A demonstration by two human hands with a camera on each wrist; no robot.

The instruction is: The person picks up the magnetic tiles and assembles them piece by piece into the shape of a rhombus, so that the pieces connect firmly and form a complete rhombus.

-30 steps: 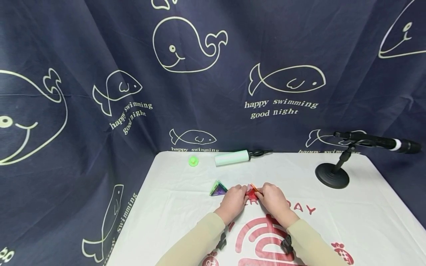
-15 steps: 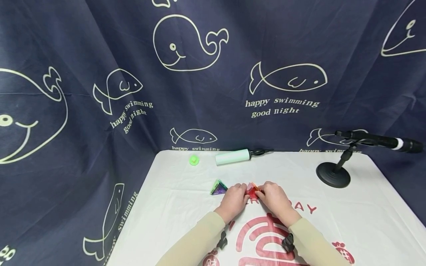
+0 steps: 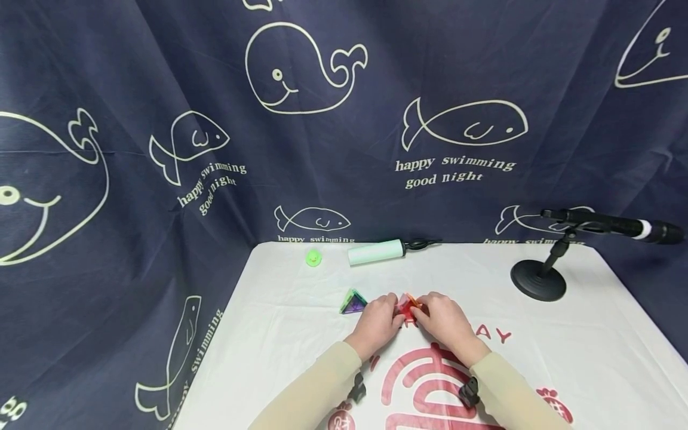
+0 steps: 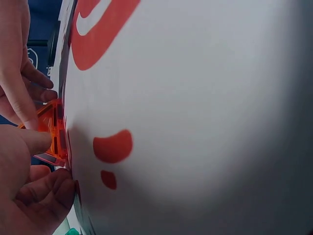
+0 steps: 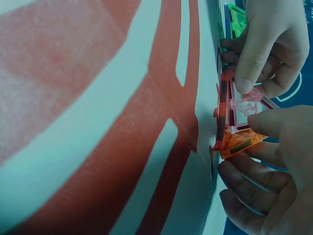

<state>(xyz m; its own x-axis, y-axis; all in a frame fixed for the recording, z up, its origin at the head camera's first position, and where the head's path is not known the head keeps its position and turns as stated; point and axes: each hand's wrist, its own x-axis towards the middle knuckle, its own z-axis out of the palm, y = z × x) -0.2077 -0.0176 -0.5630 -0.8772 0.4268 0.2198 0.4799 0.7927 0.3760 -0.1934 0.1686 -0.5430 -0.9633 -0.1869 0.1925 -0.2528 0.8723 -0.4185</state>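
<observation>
Both hands are at a small group of translucent magnetic tiles in the middle of the table. My left hand (image 3: 378, 319) pinches a pink triangular tile (image 5: 247, 104) between thumb and fingers. On the other side, my right hand (image 3: 443, 322) holds an orange tile (image 5: 244, 143), its thumb on the near side and its fingers behind. The tiles lean together above a red one (image 3: 407, 316) at the tablecloth, and the fingers hide part of them. Just left of my left hand stands a small pyramid (image 3: 353, 303) of green and purple tiles.
A green toy duck (image 3: 313, 258) and a pale green cylinder with a black end (image 3: 376, 252) lie along the back edge. At the back right stands a black microphone stand (image 3: 538, 280). A dark blue curtain (image 3: 344, 149) hangs behind the white-covered table (image 3: 279, 322).
Both hands stay at the pink, red and orange tiles, with only small shifts of the fingers and thumbs. The green and purple pyramid has not moved.
</observation>
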